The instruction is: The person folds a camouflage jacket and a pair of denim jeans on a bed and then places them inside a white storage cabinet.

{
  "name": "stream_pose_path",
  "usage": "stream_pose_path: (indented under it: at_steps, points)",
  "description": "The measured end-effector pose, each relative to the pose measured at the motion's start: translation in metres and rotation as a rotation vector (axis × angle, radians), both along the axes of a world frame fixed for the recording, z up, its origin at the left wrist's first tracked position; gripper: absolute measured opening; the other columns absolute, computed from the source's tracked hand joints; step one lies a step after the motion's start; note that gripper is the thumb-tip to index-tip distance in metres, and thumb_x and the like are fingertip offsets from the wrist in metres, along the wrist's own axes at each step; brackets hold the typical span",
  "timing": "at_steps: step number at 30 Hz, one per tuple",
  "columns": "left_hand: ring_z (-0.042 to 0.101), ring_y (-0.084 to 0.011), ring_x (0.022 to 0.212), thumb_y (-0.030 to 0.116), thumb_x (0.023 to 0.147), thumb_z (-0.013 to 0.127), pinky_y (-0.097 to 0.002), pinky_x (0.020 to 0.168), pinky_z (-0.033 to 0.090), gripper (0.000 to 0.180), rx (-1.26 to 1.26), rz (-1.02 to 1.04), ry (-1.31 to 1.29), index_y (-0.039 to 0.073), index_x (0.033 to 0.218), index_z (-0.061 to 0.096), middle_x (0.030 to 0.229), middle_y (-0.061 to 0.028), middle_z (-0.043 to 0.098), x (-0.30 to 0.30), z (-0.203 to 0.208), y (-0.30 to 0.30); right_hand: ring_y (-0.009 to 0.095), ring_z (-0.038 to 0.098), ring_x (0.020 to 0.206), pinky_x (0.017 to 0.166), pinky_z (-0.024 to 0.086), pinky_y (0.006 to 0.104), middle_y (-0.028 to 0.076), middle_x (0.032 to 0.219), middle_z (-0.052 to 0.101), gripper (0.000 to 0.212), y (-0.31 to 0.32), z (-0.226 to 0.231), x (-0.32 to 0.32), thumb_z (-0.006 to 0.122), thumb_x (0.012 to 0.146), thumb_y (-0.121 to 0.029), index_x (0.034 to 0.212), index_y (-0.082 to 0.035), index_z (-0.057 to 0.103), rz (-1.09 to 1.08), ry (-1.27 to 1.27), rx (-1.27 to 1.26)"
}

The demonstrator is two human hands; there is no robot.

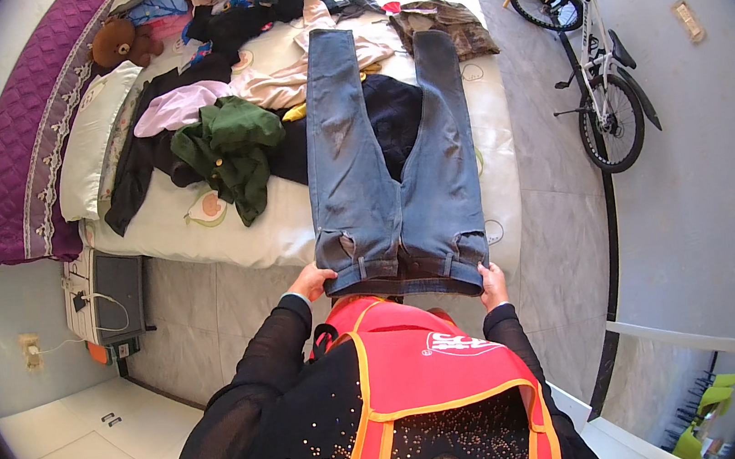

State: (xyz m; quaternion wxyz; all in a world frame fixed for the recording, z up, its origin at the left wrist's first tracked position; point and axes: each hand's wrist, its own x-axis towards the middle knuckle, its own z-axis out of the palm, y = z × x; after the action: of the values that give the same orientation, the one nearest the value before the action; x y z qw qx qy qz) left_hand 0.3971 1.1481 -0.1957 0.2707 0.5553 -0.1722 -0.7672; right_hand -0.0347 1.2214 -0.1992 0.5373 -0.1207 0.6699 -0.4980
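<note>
A pair of blue-grey jeans (352,176) lies stretched out, legs pointing away from me over the bed and the clothes on it. The waistband hangs past the bed's near edge, close to my body. My left hand (311,280) is closed on the left end of the waistband, and my right hand (492,286) grips its right end. Between the two legs a black garment (394,116) shows from underneath. Just left of the jeans is a crumpled dark green garment (233,145). Parts of my fingers are hidden behind the denim.
The bed (268,242) carries several heaped clothes, a pillow (91,144) and a teddy bear (123,45), beside a purple quilted headboard cover (32,115). A bedside cabinet (114,293) stands at left. A white bicycle (597,64) leans along the right wall.
</note>
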Motion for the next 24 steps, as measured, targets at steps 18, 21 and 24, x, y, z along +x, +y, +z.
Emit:
stream_pose_path:
  at_steps: [18,21,24]
  points:
    - [0.055,-0.0178,0.074,0.000,0.064,0.054,-0.0294,0.070,0.045,0.034,-0.141,0.110,-0.086,-0.001,0.098,0.055,0.084,-0.0062,0.059,-0.019,0.012,0.005,0.015,0.058,0.080,0.075,0.046,0.0282,0.006,0.092,0.062,0.025,-0.006,0.017,0.001,0.061,0.079,-0.003,0.103,0.001,0.055,0.081,-0.099,-0.057]
    - [0.055,-0.0170,0.078,0.001,0.066,0.054,-0.0281,0.075,0.045,0.038,-0.304,0.058,-0.188,-0.002,0.104,0.054,0.089,-0.0065,0.059,-0.044,0.057,-0.002,0.016,0.058,0.084,0.078,0.046,0.0289,0.007,0.098,0.061,0.038,-0.018,0.035,0.008,0.061,0.075,-0.001,0.113,0.001,0.052,0.062,-0.017,-0.117]
    - [0.055,-0.0175,0.088,0.001,0.069,0.052,-0.0285,0.081,0.044,0.043,-0.435,0.035,-0.132,-0.003,0.112,0.050,0.099,-0.0076,0.058,-0.060,0.085,-0.006,0.017,0.058,0.088,0.079,0.047,0.0285,0.009,0.104,0.060,0.050,-0.042,0.067,0.031,0.058,0.077,0.000,0.124,0.003,0.043,0.211,0.116,-0.183]
